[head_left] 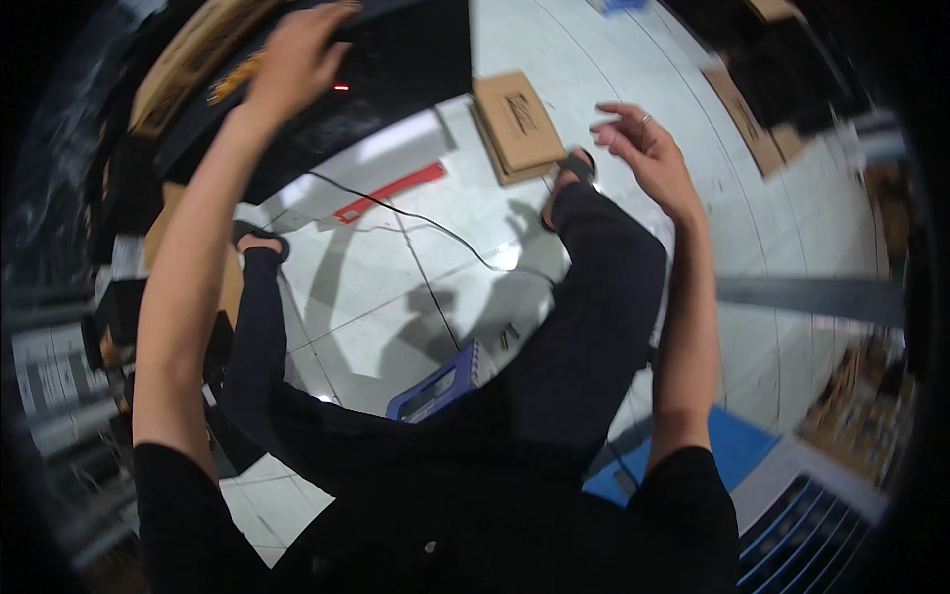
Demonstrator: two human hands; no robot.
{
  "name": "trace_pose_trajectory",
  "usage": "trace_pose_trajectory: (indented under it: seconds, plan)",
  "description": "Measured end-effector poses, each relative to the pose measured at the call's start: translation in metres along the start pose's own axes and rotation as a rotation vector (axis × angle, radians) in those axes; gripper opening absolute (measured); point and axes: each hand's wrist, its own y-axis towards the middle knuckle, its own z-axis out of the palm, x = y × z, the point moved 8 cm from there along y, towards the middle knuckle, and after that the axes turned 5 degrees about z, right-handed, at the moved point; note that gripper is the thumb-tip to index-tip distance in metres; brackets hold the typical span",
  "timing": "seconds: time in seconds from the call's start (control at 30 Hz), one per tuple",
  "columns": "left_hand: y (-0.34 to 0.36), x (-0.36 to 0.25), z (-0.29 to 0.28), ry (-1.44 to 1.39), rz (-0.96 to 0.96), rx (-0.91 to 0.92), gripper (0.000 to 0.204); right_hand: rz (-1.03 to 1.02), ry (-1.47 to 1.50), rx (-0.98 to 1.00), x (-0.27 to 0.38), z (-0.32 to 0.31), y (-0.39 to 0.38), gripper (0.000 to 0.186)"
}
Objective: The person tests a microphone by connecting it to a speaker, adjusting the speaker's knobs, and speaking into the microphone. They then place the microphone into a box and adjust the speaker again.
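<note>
My left hand (297, 61) is raised at the upper left, thumb apart from curved fingers, over a large black case or surface (396, 49) with a small red light. An orange-yellow item (230, 79) lies just beside that hand, near a long cardboard piece (168, 69). My right hand (641, 150) hangs in the air right of a stack of flat cardboard boxes (518, 124), fingers loosely bent and apart, holding nothing visible.
A white panel (371, 156), red strip (391, 191) and black cable (435, 226) cross the tiled floor. A blue plastic case (435, 381) sits between my legs; a blue mat (737, 445) is at lower right. Boxes and clutter line both sides.
</note>
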Motion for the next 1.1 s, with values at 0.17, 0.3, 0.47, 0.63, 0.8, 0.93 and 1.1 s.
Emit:
trace_pose_trajectory:
  seconds: [0.17,0.3,0.47,0.63,0.8,0.93,1.1]
  plan:
    - [0.001,0.01,0.025,0.065,0.022,0.085,0.054,0.374,-0.142,-0.638,-0.266,-0.034,-0.172,0.022]
    - [0.001,-0.068,-0.002,0.102,-0.018,-0.033,0.054,0.772,-0.507,-0.604,-0.376,0.051,-0.346,0.018]
    - [-0.151,-0.182,0.078,-0.431,-0.176,0.132,0.055,0.887,-0.457,-0.369,-0.424,0.126,-0.404,0.021]
    - [-0.298,-0.319,0.144,-0.814,-0.555,0.715,0.054,0.564,-0.26,-0.666,-0.355,0.07,-0.28,0.024]
    - [-0.329,-0.363,0.159,-0.923,-0.665,0.984,0.053,1.052,-0.459,-0.89,-0.402,-0.004,-0.193,0.067]
    - [-0.325,-0.366,0.17,-0.951,-0.711,1.016,0.052,1.495,-0.402,-0.945,-0.444,-0.003,-0.183,0.097]
    - [-0.286,-0.392,0.203,-1.101,-0.707,0.994,0.051,0.889,-0.194,-1.126,-0.437,-0.042,-0.23,0.085]
